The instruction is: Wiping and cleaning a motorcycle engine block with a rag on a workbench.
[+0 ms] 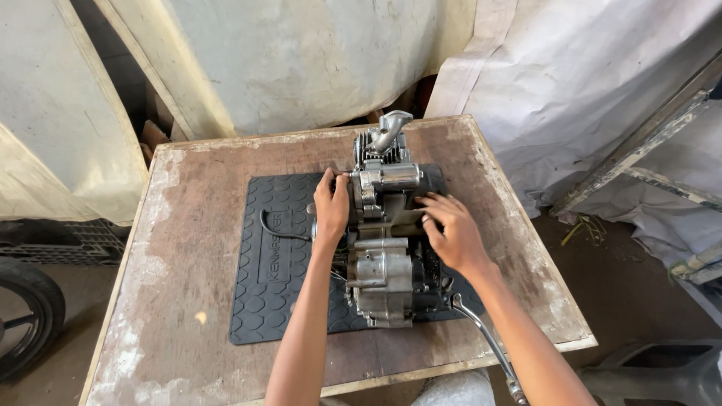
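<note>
A grey metal motorcycle engine [382,248] lies on a black rubber mat [274,263] in the middle of a worn wooden table [188,301]. My left hand [332,209] grips the engine's left side, near the silver cylindrical starter motor [391,179]. My right hand [449,229] rests with spread fingers on the engine's right side. A chrome kick lever [485,338] sticks out from the engine toward me, past the table's front edge. A black cable [282,229] trails from the engine across the mat.
Pale tarpaulin sheets [301,60] hang behind the table. A tyre [26,316] and a dark crate [68,240] stand on the floor at the left. A painted metal frame [662,165] leans at the right, with a grey plastic part [662,372] below it.
</note>
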